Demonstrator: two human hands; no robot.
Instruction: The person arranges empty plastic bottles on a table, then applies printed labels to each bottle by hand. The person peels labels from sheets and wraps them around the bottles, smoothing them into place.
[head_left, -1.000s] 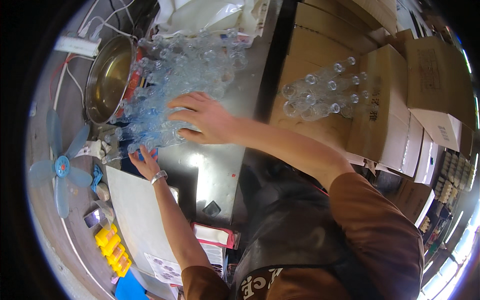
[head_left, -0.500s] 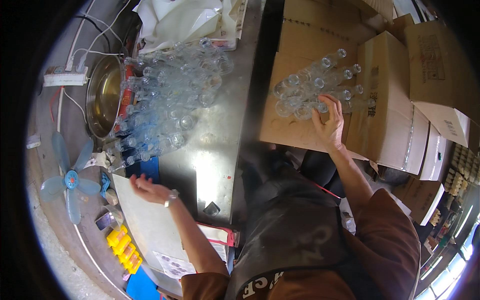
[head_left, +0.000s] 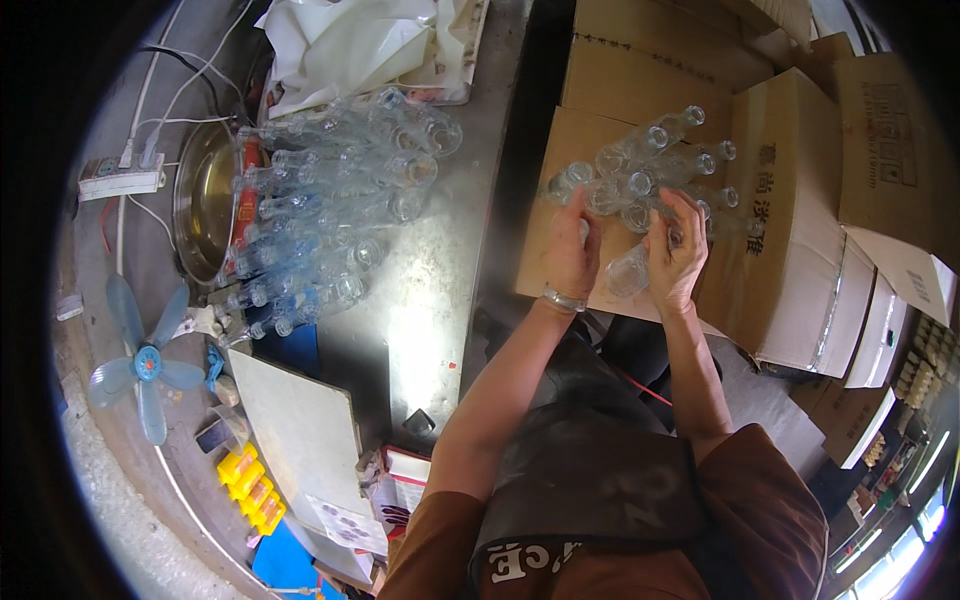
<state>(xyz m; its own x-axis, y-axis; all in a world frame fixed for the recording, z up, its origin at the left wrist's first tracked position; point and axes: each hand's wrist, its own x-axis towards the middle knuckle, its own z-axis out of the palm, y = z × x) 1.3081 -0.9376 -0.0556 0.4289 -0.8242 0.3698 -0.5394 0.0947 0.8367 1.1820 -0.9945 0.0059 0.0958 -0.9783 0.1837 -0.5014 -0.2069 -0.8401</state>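
Several clear glass bottles [head_left: 640, 185] stand close together on a flattened cardboard surface to the right. At their near left side, my left hand [head_left: 572, 255] has its fingers curled round a glass bottle, with glass showing between thumb and fingers. My right hand [head_left: 678, 255] grips another glass bottle [head_left: 628, 272] near its neck; that bottle tilts, its base pointing left. My fingers partly hide both bottle necks. On the metal table to the left, many more clear bottles [head_left: 340, 200] lie in rows, necks toward the left.
A tall cardboard box [head_left: 790, 230] stands right of my hands. The metal table [head_left: 430, 290] lies left, with a gold-coloured basin [head_left: 205, 205] beyond the bottles. A blue fan [head_left: 147, 362], a power strip [head_left: 120, 178] and yellow containers [head_left: 250, 488] are at far left.
My left hand has crossed from the table to the bottles on the cardboard and closed round one. My right hand has drawn a bottle nearer and tilted it.
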